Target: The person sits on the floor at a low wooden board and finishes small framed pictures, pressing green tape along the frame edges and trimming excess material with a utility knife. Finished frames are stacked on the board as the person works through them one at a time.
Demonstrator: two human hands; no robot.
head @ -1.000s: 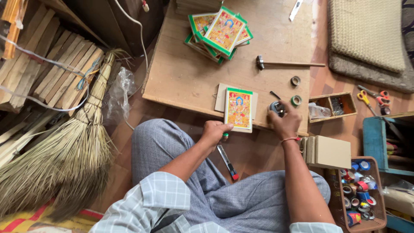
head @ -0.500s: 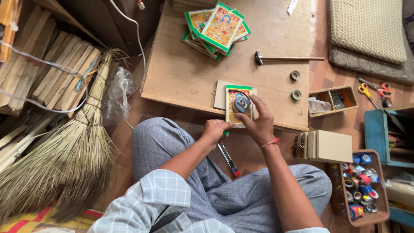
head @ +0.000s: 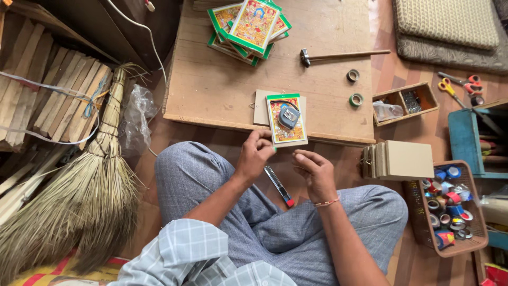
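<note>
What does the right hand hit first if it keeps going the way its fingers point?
Probably the green-bordered picture card at the board's near edge. The right hand points up-left toward its lower corner; depth is unclear, so it might pass beneath.

A clear plastic bag [head: 136,119] lies crumpled left of the low wooden table [head: 211,90]. Another small clear bag [head: 387,110] sits in an open wooden box [head: 405,101] at the table's right — no signs or screens.

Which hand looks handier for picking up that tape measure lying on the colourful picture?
Probably the right hand. It hangs open and free below the tape measure. The left hand is pinching the near corner of the picture, so it is occupied.
</note>
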